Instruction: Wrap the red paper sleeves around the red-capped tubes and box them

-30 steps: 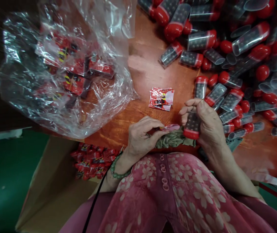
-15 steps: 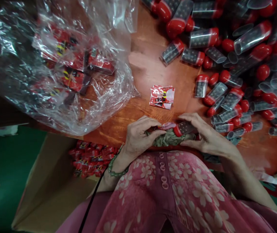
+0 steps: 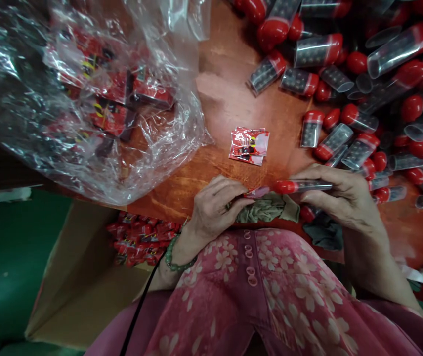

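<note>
My left hand pinches a small red and pink printed card between thumb and fingers. To its right, my right hand grips a clear plastic tube with a red rounded end. The red end points left toward the card, with a small gap between them. Beneath lies a crumpled grey-green cloth at the table's near edge. A short stack of glossy red printed cards lies on the table just beyond my hands.
A large heap of red-ended clear tubes spreads over the right side. On the left, a clear plastic bag holds bundles of red cards. Below the table edge, a cardboard box contains many red pieces. A dark cloth lies at right.
My right hand has drawn back to the right and turned the tube, uncovering more of the cloth. My left hand stays nearly in place with the card. The view has shifted slightly.
</note>
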A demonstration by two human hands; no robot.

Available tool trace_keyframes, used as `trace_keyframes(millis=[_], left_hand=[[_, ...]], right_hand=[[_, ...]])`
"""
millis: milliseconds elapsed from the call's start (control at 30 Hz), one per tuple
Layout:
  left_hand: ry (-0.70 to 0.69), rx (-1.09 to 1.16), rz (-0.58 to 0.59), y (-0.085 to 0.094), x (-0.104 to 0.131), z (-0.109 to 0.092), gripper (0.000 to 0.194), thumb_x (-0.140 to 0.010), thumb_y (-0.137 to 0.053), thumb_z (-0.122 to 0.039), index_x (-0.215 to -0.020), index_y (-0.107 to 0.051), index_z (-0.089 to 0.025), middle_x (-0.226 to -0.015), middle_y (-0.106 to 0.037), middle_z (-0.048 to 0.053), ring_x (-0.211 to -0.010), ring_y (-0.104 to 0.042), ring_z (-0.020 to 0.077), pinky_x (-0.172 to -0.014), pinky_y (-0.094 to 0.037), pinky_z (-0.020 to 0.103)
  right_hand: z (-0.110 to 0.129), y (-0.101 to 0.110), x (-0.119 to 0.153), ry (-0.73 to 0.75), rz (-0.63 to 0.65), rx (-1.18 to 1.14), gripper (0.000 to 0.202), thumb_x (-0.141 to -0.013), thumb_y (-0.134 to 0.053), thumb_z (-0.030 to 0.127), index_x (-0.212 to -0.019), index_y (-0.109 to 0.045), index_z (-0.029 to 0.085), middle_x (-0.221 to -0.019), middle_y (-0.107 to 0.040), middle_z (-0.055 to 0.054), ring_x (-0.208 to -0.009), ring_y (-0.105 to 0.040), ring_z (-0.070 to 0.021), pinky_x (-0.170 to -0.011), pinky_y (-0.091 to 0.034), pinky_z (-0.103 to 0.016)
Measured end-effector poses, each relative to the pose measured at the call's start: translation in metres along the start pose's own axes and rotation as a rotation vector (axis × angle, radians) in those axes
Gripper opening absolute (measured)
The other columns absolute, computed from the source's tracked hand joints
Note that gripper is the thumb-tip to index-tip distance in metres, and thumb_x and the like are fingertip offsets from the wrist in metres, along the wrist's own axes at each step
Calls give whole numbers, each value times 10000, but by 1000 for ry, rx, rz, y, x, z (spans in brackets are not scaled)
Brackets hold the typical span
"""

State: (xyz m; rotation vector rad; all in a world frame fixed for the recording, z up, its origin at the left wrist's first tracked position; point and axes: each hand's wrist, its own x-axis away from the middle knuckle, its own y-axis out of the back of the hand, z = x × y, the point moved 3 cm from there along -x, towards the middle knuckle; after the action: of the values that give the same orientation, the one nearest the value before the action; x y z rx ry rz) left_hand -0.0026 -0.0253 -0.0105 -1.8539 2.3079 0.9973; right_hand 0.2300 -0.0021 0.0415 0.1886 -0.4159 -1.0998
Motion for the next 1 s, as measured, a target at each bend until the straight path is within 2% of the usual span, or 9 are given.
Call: trace_keyframes(millis=[200,567,800,1000], left_hand=[[11,2,12,-1,1,2,136,-816,-753,-215,-885,-654,-151,-776,-719,34,-706,-657,123,-699,-533,264],[32,4,102,-5,2,8,111,-850,-717,-242,-865,-656,-150,-764,-719,32,-679,-642,123,-670,-525,259],[66,70,99,-6,-2,8,148,-843,-729,-281,-809,-657,-156,-706,-700,10,-639,-629,107,-620,-506,229],[88,77,119,-6,-4,8,150,-852,-718,-291,-801,-672,-158,-714,-714,14,-638,-635,106,-620,-502,226]], right_hand=[[-2,-18,-14,72,129,92,234,-913,-653,417,-1014,-733,221,-865,-733,-32,-747,-682,-158,-689,-530,-260],[-3,-17,-12,95,280,323,256,-964,-585,391,-1050,-716,189,-936,-749,-54,-821,-705,-161,-725,-515,-247],[-6,-15,-20,105,341,203,258,-961,-593,329,-1158,-717,219,-1011,-774,-31,-843,-729,-148,-744,-529,-216],[-9,-15,-22,82,400,180,249,-961,-592,338,-1148,-716,228,-958,-760,-20,-799,-704,-133,-712,-511,-219]])
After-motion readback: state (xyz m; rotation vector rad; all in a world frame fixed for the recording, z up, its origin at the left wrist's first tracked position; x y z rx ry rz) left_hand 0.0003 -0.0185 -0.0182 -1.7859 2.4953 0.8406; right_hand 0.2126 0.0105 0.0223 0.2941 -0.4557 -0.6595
